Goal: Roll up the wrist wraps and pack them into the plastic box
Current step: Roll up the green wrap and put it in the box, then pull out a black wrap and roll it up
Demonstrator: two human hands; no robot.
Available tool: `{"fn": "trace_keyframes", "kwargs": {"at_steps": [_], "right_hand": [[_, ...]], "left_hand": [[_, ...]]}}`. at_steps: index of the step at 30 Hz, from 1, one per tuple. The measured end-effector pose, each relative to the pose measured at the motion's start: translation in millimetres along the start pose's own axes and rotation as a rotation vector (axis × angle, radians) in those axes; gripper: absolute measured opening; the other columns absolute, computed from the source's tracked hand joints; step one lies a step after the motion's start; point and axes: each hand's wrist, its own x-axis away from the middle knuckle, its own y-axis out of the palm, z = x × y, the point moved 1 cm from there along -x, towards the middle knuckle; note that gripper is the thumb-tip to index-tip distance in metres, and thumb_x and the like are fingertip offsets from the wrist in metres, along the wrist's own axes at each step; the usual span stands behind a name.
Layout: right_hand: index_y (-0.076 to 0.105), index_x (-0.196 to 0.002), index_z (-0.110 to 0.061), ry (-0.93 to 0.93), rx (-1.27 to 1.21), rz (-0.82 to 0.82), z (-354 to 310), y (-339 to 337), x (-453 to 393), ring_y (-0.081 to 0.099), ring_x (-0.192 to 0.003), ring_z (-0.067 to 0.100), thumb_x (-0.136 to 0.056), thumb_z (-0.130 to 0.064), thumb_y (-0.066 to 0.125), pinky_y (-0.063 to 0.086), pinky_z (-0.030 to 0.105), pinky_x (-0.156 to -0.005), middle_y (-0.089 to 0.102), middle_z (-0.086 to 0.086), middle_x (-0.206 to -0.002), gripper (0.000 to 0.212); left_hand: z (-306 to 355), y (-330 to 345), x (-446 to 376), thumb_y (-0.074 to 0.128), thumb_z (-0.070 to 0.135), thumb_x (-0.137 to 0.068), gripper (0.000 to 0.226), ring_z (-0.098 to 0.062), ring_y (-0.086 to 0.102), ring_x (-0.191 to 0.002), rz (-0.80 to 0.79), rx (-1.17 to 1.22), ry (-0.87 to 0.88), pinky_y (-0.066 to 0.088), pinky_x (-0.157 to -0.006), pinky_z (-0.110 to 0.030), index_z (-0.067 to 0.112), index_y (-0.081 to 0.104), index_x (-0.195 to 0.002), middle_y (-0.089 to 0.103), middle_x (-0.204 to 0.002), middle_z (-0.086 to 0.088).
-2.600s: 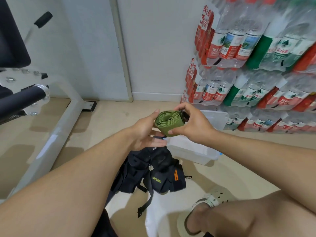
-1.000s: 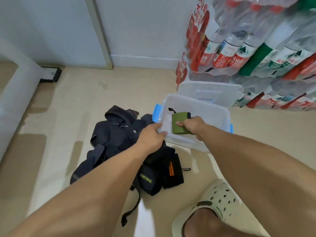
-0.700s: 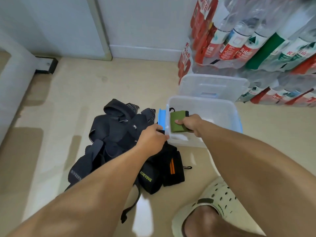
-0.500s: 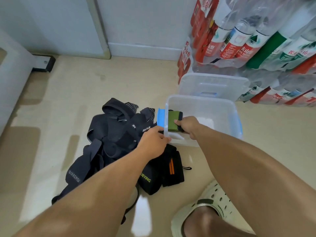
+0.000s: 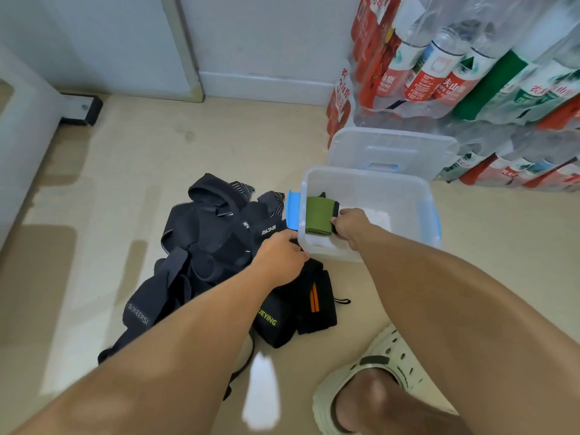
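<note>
Green roll of woven fabric, one wrist wrap (image 5: 318,218), inside clear plastic box (image 5: 420,196) at its left wall, pinched at black edge by right hand (image 5: 351,226). Left hand (image 5: 282,259) curled on box's near-left corner; fingertips hidden. One translucent lid (image 5: 392,152) leaning behind. Black wraps (image 5: 213,246) heaped beside, count unclear. One perforated cream clog (image 5: 386,359), partly cut off. Shrink-wrapped water bottles (image 5: 455,73) stacked at right.

The plastic box (image 5: 370,183) stands open-topped; its lid (image 5: 392,149) leans behind against stacked bottle packs (image 5: 470,83) (walling off the right). Its left corner holds a green rolled wrap (image 5: 318,216); a black wrap pile (image 5: 213,246) crowds the floor (image 5: 125,183) beside it.
</note>
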Motion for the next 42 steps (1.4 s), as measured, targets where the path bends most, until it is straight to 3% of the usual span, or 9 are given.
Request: {"fn": "trace_keyframes", "kwargs": {"at_steps": [10,15,23,26,29,32,36,39,42], "right_hand": [[0.050,-0.148,-0.008,-0.176,0.140,0.066,-55.5,-35.0,61.7,0.050,-0.136,0.033,-0.100,-0.012,0.062,0.042,0.036,-0.111,0.051,0.012,-0.151,0.050],[0.060,-0.140,-0.008,-0.328,0.193,-0.003,-89.3,-29.5,116.0,0.060,-0.123,0.025,-0.098,-0.018,0.068,0.047,0.037,-0.110,0.063,0.009,-0.133,0.044],[0.067,-0.122,-0.011,-0.443,0.243,-0.241,-86.2,29.5,202.4,0.062,-0.086,0.023,-0.095,-0.011,0.070,0.054,0.028,-0.073,0.064,0.004,-0.093,0.027],[0.071,-0.120,-0.008,-0.507,0.472,-0.279,-55.4,55.7,211.1,0.061,-0.100,0.019,-0.091,-0.013,0.075,0.051,0.024,-0.088,0.064,-0.002,-0.095,0.029],[0.066,-0.122,-0.007,-0.441,0.699,-0.257,-4.2,79.3,207.9,0.060,-0.118,0.027,-0.089,-0.026,0.077,0.049,0.035,-0.101,0.065,0.006,-0.118,0.040],[0.053,-0.126,-0.008,-0.247,0.611,-0.055,41.6,83.2,203.3,0.062,-0.114,0.031,-0.079,-0.040,0.077,0.051,0.034,-0.089,0.063,0.008,-0.125,0.061],[0.052,-0.132,-0.004,-0.017,0.486,-0.071,66.7,86.1,202.1,0.063,-0.107,0.029,-0.084,-0.048,0.076,0.047,0.032,-0.078,0.064,0.010,-0.120,0.069],[0.060,-0.127,-0.005,0.098,0.459,-0.098,80.7,95.6,190.9,0.066,-0.103,0.027,-0.076,-0.057,0.078,0.057,0.036,-0.090,0.069,0.009,-0.118,0.075],[0.054,-0.136,-0.001,0.040,0.530,-0.117,69.2,100.8,195.0,0.059,-0.125,0.027,-0.092,-0.050,0.067,0.048,0.033,-0.104,0.062,0.011,-0.134,0.067]], "left_hand": [[0.3,-44.3,50.7,0.067,0.027,-0.095,0.062,-0.024,0.052,-0.132,0.002,-0.267,-0.030,0.042,-0.108,-0.032,0.016,0.043,-0.150,0.054,-0.146,-0.006],[10.3,-96.2,99.8,0.066,0.031,-0.095,0.057,-0.025,0.049,-0.136,0.015,-0.525,-0.018,0.040,-0.112,-0.036,0.017,0.048,-0.147,0.054,-0.146,-0.005],[54.3,-167.9,197.2,0.063,0.033,-0.095,0.056,-0.028,0.053,-0.128,0.085,-0.783,0.045,0.044,-0.105,-0.035,0.018,0.047,-0.147,0.056,-0.143,-0.003],[60.6,-168.5,221.7,0.065,0.035,-0.095,0.056,-0.025,0.053,-0.128,0.095,-0.718,0.080,0.043,-0.106,-0.034,0.019,0.048,-0.146,0.056,-0.142,-0.001],[46.1,-158.3,229.0,0.065,0.036,-0.095,0.058,-0.025,0.053,-0.129,0.047,-0.691,0.076,0.043,-0.109,-0.037,0.022,0.046,-0.148,0.057,-0.141,-0.001],[31.8,-151.7,225.8,0.063,0.039,-0.097,0.060,-0.026,0.052,-0.131,-0.075,-0.744,-0.010,0.042,-0.110,-0.038,0.017,0.045,-0.149,0.053,-0.146,-0.003],[41.5,-166.8,219.8,0.062,0.041,-0.098,0.060,-0.027,0.050,-0.134,-0.057,-0.677,-0.007,0.040,-0.110,-0.037,0.015,0.045,-0.149,0.052,-0.148,-0.003],[48.7,-180.2,213.9,0.065,0.041,-0.096,0.062,-0.024,0.049,-0.134,0.024,-0.603,0.047,0.039,-0.108,-0.034,0.020,0.044,-0.150,0.052,-0.148,0.000],[49.0,-188.4,211.7,0.066,0.044,-0.094,0.060,-0.021,0.052,-0.130,0.020,-0.577,0.041,0.040,-0.109,-0.035,0.024,0.048,-0.147,0.056,-0.144,0.006]]}}
